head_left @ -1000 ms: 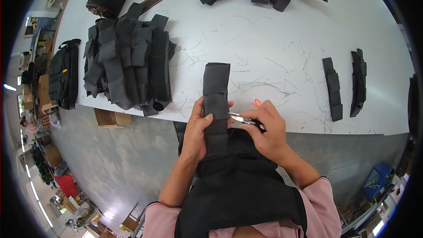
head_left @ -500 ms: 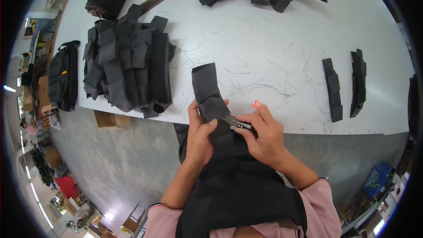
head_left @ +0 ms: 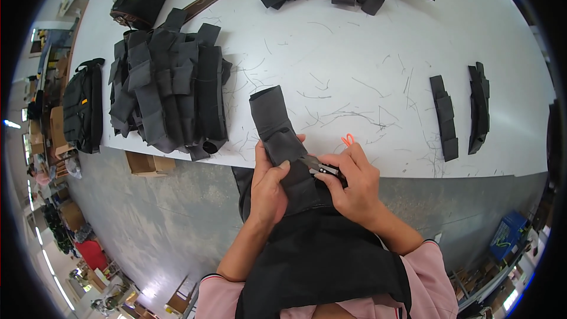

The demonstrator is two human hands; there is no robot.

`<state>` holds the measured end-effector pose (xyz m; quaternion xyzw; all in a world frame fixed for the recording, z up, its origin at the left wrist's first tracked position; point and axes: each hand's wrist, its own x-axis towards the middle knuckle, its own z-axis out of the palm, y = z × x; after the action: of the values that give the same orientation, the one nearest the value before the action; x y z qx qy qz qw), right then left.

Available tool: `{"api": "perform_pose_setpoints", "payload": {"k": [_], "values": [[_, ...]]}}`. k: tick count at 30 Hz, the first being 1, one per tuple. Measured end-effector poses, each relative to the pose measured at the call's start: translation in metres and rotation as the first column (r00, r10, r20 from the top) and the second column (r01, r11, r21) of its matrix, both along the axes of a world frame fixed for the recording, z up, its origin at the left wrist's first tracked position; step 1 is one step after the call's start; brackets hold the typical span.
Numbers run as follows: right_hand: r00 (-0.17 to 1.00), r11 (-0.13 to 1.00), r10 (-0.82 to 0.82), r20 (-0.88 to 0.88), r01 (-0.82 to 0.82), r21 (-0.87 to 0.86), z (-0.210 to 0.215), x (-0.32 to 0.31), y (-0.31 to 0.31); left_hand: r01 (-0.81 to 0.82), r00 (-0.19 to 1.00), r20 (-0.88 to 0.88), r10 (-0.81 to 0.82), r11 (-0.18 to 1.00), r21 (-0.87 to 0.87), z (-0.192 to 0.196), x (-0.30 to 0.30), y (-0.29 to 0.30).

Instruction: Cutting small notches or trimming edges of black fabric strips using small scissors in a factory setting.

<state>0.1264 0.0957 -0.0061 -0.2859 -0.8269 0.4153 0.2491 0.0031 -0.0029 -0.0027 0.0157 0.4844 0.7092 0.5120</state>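
The strip is dark grey, matt and flat, a long band of cloth built from sections that overlap like steps. Its far end is cut straight across, with a darker line along the rim that looks like a slim opening. A little nearer, a second edge crosses the band and gapes slightly toward its right side. Below that the cloth runs smooth past the thumb; its near part lies against the black apron, and dark on dark makes the exact end hard to tell.

The strip is held at the near edge of the white tabletop, its far end leaning left. The left hand has its grip clamped on the strip, thumb across the face, fingers behind. The right hand has its grip closed around the snips, whose silver blades touch the strip's right edge; whether the blade tips meet is too small to tell. An orange loop shows just beyond the right hand.

Similar strips form a pile on the left, and loose threads litter the middle.
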Motion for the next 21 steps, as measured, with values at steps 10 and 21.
{"api": "perform_pose_setpoints", "payload": {"k": [10,21], "values": [[1.0,0.998,0.018,-0.006,-0.018,0.054,0.001,-0.0025,-0.0004,-0.071,0.996,-0.056,0.069,0.997,-0.037,0.0029,0.0051,0.0043],[0.991,0.998,-0.058,-0.124,0.062,0.028,-0.0022,-0.0018,-0.0038,-0.027,0.995,-0.099,0.022,0.998,-0.053,-0.0031,0.0028,0.0014]]}}
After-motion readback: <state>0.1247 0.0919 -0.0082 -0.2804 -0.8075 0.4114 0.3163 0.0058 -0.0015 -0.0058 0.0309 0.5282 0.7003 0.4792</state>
